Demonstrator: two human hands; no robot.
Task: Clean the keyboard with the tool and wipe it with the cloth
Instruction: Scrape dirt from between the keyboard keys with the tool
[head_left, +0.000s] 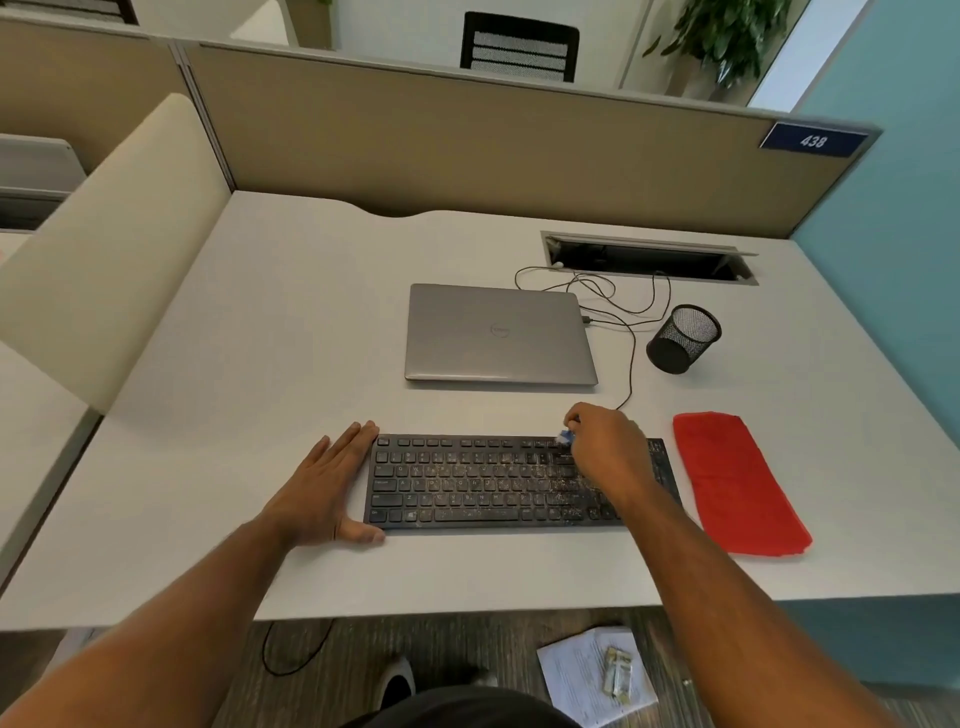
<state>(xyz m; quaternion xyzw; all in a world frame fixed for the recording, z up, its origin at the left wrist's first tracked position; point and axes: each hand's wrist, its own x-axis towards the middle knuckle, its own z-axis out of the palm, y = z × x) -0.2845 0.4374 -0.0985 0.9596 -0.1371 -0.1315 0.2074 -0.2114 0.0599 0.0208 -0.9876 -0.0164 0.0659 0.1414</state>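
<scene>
Two hands (332, 483) at dusty keyboard (467, 480)

tool (564, 436) mostly hidden in right hand (605, 447), keyboard (467, 480) legends blurred

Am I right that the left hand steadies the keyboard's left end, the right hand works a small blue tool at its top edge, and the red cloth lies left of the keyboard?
Not quite. The head view shows the red cloth lying to the right of the keyboard, untouched. The left hand and the right hand with the blue tool are as you describe.
</scene>
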